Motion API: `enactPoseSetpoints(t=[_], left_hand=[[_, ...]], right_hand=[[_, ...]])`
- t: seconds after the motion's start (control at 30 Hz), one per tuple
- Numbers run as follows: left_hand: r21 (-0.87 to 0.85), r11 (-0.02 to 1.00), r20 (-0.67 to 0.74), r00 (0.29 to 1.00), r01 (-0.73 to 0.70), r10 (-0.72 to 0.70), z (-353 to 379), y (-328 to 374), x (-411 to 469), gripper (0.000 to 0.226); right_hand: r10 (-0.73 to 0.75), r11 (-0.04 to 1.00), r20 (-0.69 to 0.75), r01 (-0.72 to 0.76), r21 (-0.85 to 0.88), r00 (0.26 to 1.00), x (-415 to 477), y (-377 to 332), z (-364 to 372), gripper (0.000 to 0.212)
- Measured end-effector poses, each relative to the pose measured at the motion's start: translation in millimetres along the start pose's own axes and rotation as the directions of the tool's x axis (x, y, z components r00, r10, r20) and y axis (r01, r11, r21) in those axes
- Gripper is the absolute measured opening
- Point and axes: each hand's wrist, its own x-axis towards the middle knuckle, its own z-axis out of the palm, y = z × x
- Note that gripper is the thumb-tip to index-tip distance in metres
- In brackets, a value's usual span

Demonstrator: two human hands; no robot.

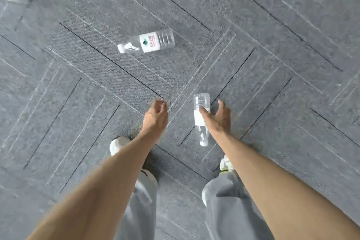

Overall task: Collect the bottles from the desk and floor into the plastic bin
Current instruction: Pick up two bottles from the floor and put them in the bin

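Bare arms, grey trousers, pale shoes

I see both forearms bare with no sleeves, watch or rings on the left hand (155,117) or right hand (219,118). Loose light-grey trousers (229,200) cover the legs. The shoes (117,145) are white; the right one shows a yellow-green trim near its edge.

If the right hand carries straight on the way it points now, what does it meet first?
Most likely the nearer bottle lying on the carpet: the open right hand is right over it, though depth is unclear.
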Motion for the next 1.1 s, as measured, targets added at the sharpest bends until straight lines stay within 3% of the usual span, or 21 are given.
enactPoseSetpoints(t=[0.1,0.23,0.27,0.37,0.57,0.67,0.93,1.1], left_hand=[[0.016,1.000,0.010,1.000,0.008,-0.008,11.5,-23.4,26.9,0.031],[0.040,0.999,0.017,1.000,-0.013,0.012,10.1,-40.0,37.2,0.031],[0.043,0.999,0.021,1.000,-0.011,0.010,8.6,-42.0,36.7,0.031],[0.061,0.998,0.036,0.999,-0.012,0.010,1.0,-41.4,26.0,0.030],[0.044,0.999,0.041,0.999,-0.007,0.006,-15.5,-1.3,-12.9,0.020],[0.050,0.999,0.063,0.998,-0.022,0.019,-20.2,27.0,-45.0,0.026],[-0.049,0.999,0.030,0.999,0.012,-0.010,-30.1,98.4,-135.5,0.029],[-0.125,0.992,0.003,1.000,-0.009,0.010,-54.2,133.4,-152.9,0.024]], right_hand=[[0.023,0.994,-0.037,-0.027,-0.109,0.999,37.3,8.7,28.7,0.109],[0.096,0.987,-0.104,-0.109,-0.120,0.990,60.1,24.1,55.4,0.127],[0.098,0.987,-0.107,-0.110,-0.115,0.989,62.7,31.6,61.0,0.124],[0.063,0.994,-0.072,-0.070,-0.090,0.995,52.2,42.4,62.1,0.088],[0.015,0.994,-0.061,-0.009,0.111,0.998,0.4,17.1,17.1,0.066],[-0.026,0.975,-0.086,0.044,0.219,0.996,-28.2,-7.6,-24.4,0.052],[-0.099,0.949,-0.059,0.112,0.294,0.993,-103.2,-62.1,-131.9,0.046],[-0.122,0.933,-0.053,0.133,0.335,0.991,-131.1,-86.5,-161.1,0.042]])
